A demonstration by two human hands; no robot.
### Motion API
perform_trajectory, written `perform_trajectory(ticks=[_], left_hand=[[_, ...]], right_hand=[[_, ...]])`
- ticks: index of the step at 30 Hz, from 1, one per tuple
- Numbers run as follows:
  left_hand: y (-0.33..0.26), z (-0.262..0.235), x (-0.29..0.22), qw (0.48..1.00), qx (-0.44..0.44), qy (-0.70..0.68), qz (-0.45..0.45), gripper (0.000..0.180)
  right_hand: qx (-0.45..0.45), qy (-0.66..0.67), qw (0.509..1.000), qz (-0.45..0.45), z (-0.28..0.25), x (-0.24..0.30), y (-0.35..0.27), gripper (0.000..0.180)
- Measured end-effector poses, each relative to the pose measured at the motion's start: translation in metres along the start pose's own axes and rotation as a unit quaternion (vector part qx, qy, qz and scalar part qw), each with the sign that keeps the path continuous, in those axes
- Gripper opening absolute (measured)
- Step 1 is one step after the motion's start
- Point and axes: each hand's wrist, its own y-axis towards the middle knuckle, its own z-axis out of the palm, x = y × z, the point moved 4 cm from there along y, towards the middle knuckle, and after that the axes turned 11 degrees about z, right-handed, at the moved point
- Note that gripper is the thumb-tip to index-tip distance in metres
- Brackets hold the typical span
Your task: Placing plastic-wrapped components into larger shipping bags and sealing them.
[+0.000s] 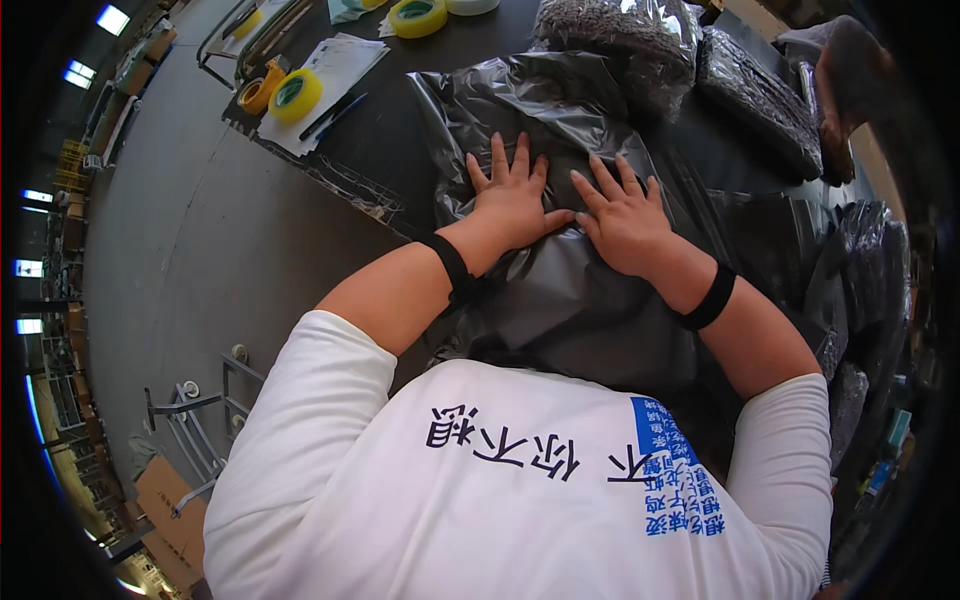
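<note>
A large, shiny dark grey plastic bag lies crinkled on the black table in front of me, its near part reaching to my body. My left hand presses on it with the fingers spread. Beside it, my right hand rests on the same bag, fingers also apart, and the two thumbs nearly meet. Neither hand grips anything. Whatever the bag may contain is hidden under the plastic.
Paper sheets, a pen and a yellow tape roll lie at the table's left edge. Another tape roll sits farther back. Clear-wrapped dark bundles fill the far right. A wheeled metal frame stands on the floor at left.
</note>
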Motion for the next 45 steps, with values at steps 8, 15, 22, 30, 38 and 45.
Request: perform_trajectory(ticks=[8, 15, 22, 30, 38, 45], left_hand=[[0.003, 0.014, -0.005, 0.999, 0.026, 0.027, 0.017, 0.093], [0.007, 0.014, -0.001, 0.999, 0.035, 0.042, 0.002, 0.094], [-0.076, -0.01, -0.03, 0.987, -0.078, 0.057, 0.13, 0.102], [-0.088, 0.034, -0.022, 0.987, -0.046, 0.065, 0.137, 0.097], [-0.194, 0.074, 0.007, 0.894, -0.369, -0.252, 0.033, 0.116], [-0.274, 0.155, -0.032, 0.614, 0.009, -0.77, -0.173, 0.074]], right_hand=[[0.001, 0.088, 0.996, 0.014, 0.068, -0.016, -0.006, 0.064], [-0.007, 0.101, 0.995, 0.016, 0.07, -0.017, -0.002, 0.063], [-0.014, 0.12, 0.993, 0.014, 0.033, -0.009, -0.05, 0.073], [-0.027, 0.053, 0.997, -0.04, 0.081, 0.008, -0.062, 0.072], [-0.044, 0.068, 0.996, -0.038, 0.07, 0.004, -0.084, 0.072], [-0.063, 0.099, 0.968, -0.223, 0.085, 0.047, -0.174, 0.057]])
